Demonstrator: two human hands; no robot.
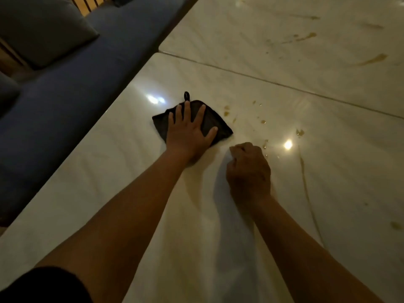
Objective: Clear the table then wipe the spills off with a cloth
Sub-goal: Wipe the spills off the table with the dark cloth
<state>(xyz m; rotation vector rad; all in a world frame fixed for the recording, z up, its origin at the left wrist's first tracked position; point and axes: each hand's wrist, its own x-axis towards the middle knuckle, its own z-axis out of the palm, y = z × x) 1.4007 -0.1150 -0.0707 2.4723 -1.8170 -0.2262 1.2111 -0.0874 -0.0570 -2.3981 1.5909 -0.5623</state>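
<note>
A dark cloth (218, 125) with a small loop at its far corner lies flat on the white marble table (109, 171). My left hand (190, 132) presses down on it with fingers spread. My right hand (248, 171) rests on the table just to the right of the cloth, curled into a fist with nothing visible in it. Brown spills (226, 110) dot the table right of the cloth, and a long thin brown streak (306, 184) runs toward me at the right.
A second white table (240, 36) adjoins at the back, with more brown smears (303, 37) on it. A blue sofa (65, 95) with grey cushions (43, 29) runs along the table's left edge.
</note>
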